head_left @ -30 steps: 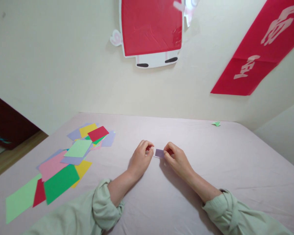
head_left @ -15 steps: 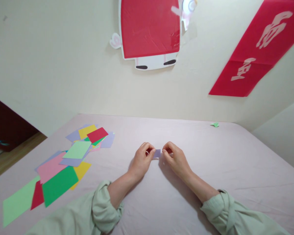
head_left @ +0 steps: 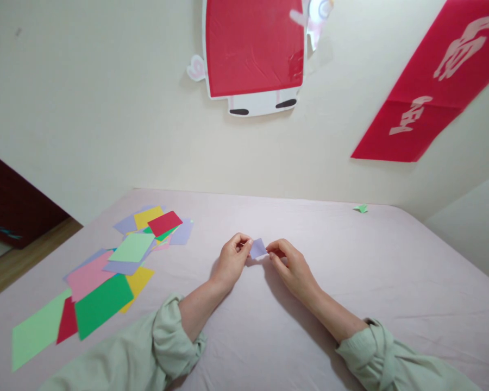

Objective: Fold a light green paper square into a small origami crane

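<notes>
Left hand (head_left: 230, 263) and right hand (head_left: 292, 266) each pinch one end of a small folded lilac paper piece (head_left: 258, 248) above the pale pink worktop (head_left: 391, 282); loose coloured paper sheets (head_left: 106, 271) lie left

Red banner (head_left: 427, 81), hung slanting on the wall at upper right: two large pale brush-style characters, one on each half either side of its fold. Both are seen tilted and cannot be read. No other text, label, brand or number can be read.
</notes>
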`<action>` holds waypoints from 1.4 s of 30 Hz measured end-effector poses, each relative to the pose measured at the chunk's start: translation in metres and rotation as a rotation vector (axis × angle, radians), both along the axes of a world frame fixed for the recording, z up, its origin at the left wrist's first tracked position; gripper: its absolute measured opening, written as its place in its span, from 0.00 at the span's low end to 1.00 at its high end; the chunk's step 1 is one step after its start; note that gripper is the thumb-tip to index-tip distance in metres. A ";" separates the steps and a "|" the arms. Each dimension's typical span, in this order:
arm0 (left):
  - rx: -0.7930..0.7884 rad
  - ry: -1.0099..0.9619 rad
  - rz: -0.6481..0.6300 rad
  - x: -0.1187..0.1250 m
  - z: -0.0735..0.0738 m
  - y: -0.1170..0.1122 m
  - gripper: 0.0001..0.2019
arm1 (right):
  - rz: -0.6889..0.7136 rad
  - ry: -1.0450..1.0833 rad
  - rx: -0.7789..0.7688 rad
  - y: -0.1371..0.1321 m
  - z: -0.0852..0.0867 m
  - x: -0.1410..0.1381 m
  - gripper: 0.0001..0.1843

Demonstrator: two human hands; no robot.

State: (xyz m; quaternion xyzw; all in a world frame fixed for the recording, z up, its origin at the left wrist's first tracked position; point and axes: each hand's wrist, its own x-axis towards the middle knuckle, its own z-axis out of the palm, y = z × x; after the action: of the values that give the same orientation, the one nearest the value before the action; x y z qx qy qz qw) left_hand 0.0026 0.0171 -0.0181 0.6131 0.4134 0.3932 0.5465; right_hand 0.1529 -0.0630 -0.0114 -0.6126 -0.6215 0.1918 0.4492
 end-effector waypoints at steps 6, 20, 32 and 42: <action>-0.025 -0.005 0.014 -0.001 0.002 -0.002 0.10 | -0.008 -0.025 0.013 -0.001 -0.002 0.001 0.09; -0.056 -0.026 -0.058 0.000 -0.001 -0.001 0.09 | 0.014 0.068 -0.001 -0.001 -0.006 0.002 0.11; -0.114 -0.170 -0.199 0.001 0.003 -0.006 0.13 | 0.004 0.023 0.084 -0.002 -0.001 0.003 0.09; -0.040 -0.096 -0.167 0.000 0.002 -0.008 0.08 | 0.055 0.201 -0.048 0.002 -0.006 0.002 0.03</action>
State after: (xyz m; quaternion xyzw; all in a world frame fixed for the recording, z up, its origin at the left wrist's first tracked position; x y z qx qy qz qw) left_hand 0.0021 0.0096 -0.0163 0.6150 0.3420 0.3668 0.6085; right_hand 0.1553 -0.0615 -0.0176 -0.5834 -0.5852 0.2793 0.4891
